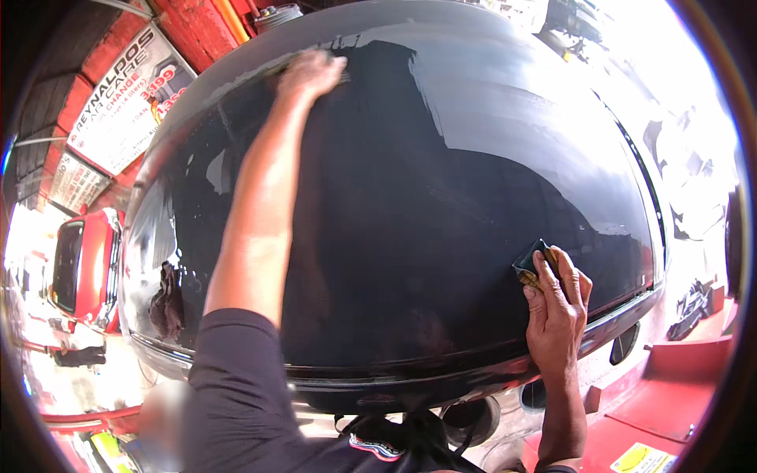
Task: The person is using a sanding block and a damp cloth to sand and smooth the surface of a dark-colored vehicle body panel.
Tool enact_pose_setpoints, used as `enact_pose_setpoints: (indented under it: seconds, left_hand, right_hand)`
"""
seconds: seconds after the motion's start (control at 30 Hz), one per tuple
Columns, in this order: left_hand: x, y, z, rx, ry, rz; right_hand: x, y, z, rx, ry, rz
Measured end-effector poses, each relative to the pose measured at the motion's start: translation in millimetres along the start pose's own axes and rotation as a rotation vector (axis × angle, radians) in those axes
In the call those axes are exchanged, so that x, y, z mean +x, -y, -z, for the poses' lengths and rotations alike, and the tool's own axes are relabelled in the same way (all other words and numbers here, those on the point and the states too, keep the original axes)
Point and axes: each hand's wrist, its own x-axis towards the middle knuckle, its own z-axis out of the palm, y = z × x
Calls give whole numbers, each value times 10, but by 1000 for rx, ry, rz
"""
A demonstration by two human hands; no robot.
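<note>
Before me spreads the broad dark roof of a car (394, 229), wet and streaked toward its far side. My left hand (314, 74) reaches to the far left part of the roof, fingers curled down. It is smeared by motion, and a brownish edge shows under it; what it holds is too blurred to name. At the near right, my right hand (557, 311) grips a small dark pad (534, 256) with yellowish-brown sides. That pad rests on or just over the roof surface, its lower part covered by my fingers.
On the roof's left side lies a dark crumpled patch (166, 303), perhaps a cloth or a reflection. A red car (83, 268) stands at the left, below hanging printed signs (126, 98). Red metal panels (662, 394) sit at the lower right. Strong glare washes out the far right.
</note>
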Motion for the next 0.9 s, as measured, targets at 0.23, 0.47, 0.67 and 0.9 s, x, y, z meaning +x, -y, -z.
enact_pose_setpoints:
  seconds: [0.23,0.47,0.67,0.9]
  left_hand:
    - [-309,-2614,-351,-60,127,-439]
    - [-790,-2565,13,-134,218,-564]
    - [-546,-368,104,-102,61,-104]
    - [-1391,2845,780,120,-11,365]
  right_hand:
    - [-21,-109,-31,-5,-22,0]
    - [-21,-66,-31,23,-32,12]
    - [-49,-109,-78,3,-34,26]
    - [-35,-75,-100,-16,-52,45]
